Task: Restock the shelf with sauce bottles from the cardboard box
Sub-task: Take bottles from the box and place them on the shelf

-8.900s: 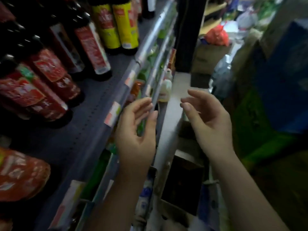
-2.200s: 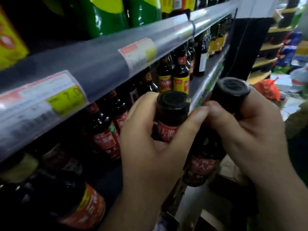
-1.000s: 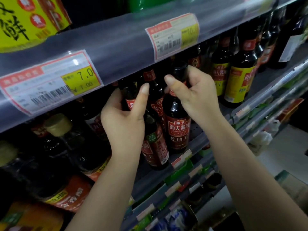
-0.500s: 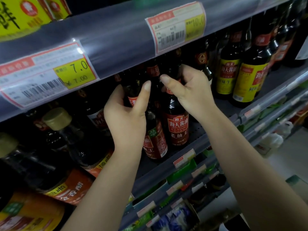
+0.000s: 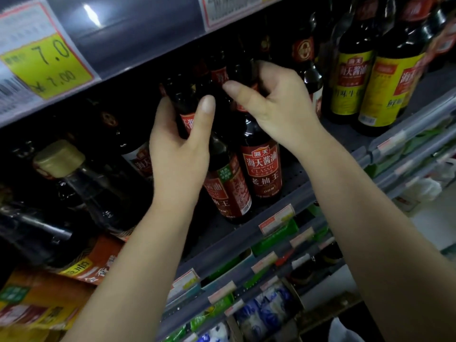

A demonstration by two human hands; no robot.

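Observation:
Two dark sauce bottles with red labels stand side by side on the grey shelf (image 5: pixel 303 198). My left hand (image 5: pixel 180 149) grips the neck of the left bottle (image 5: pixel 227 191), thumb up along it. My right hand (image 5: pixel 274 107) grips the neck of the right bottle (image 5: pixel 261 164), fingers curled round its top. Both bottles rest near the shelf's front edge. More red-label bottles stand behind them in the dark. The cardboard box is out of view.
Yellow-label sauce bottles (image 5: pixel 385 87) stand to the right on the same shelf. A clear bottle with a tan cap (image 5: pixel 71 174) stands at the left. The upper shelf rail (image 5: pixel 138 38) with a yellow price tag (image 5: pixel 47 67) hangs overhead. Lower shelves (image 5: pixel 249 287) hold green and blue packs.
Both hands have kept hold of the two bottle necks on the shelf. The view has moved closer and tilted slightly, and the bottles have hardly shifted.

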